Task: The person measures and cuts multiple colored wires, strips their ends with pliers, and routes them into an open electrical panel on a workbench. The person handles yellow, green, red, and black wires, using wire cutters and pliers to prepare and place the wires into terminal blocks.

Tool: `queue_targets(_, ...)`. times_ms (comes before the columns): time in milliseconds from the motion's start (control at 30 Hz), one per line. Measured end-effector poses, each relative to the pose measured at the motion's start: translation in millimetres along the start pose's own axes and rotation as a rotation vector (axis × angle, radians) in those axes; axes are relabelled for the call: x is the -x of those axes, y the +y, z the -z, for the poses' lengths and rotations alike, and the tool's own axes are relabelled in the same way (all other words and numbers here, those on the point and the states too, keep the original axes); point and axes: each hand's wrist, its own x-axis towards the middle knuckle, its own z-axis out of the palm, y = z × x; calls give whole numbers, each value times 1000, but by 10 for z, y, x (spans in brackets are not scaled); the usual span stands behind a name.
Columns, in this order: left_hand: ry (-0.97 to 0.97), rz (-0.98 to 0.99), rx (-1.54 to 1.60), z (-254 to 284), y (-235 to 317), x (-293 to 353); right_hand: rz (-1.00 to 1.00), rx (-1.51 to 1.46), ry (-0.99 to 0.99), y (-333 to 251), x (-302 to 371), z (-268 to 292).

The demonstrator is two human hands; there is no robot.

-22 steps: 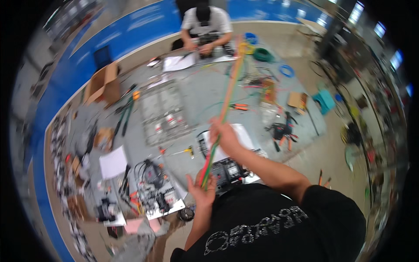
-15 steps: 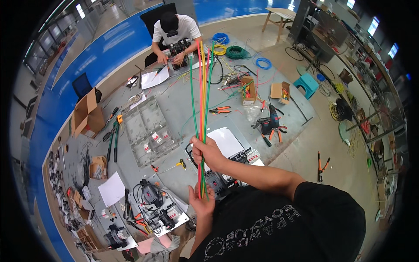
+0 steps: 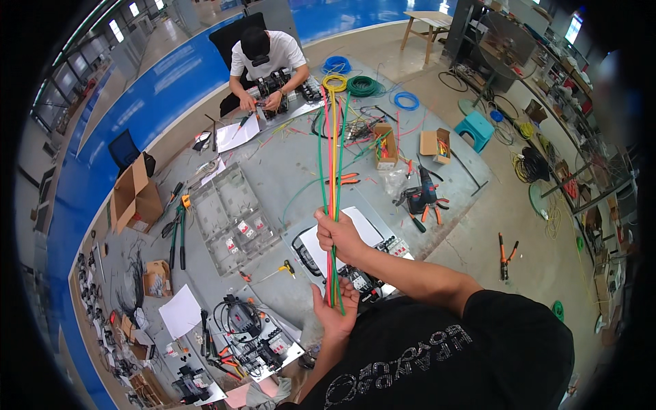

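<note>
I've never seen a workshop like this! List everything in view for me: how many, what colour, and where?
Long thin flexible wires: several; red, yellow, green; in both hands
Round wire coils: four; blue, yellow, green; table's far side
Shallow compartmented case: one, grey, table's left half
Open cardboard boxes: at least four, brown, table's left and right
White paper sheets: at least three, on the table
Plastic stool: one, teal, floor at right
Flat-topped worktable: one, grey, mid-view
White-shirted co-worker: one, table's far side
Smaller clutter: too small to count, left edge
Black printed T-shirt: one, lower right
Right hand: one, bare, closed around the wires
Left hand: one, bare, palm up at their lower ends
</note>
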Motion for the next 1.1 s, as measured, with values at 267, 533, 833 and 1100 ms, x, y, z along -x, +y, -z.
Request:
queue_targets(267, -44, 12, -38, 12, 42, -41, 10, 4, 3, 6, -75, 18)
queue_targets(533, 27, -36, 110, 157, 83, -41, -14, 27, 18, 173, -5, -40)
queue_targets(833, 0, -39, 80, 167, 64, -98, -51, -13, -50, 126, 8, -31)
queue_targets(1100, 80, -179, 124, 234, 192, -59, 52, 157, 31, 197, -122, -11)
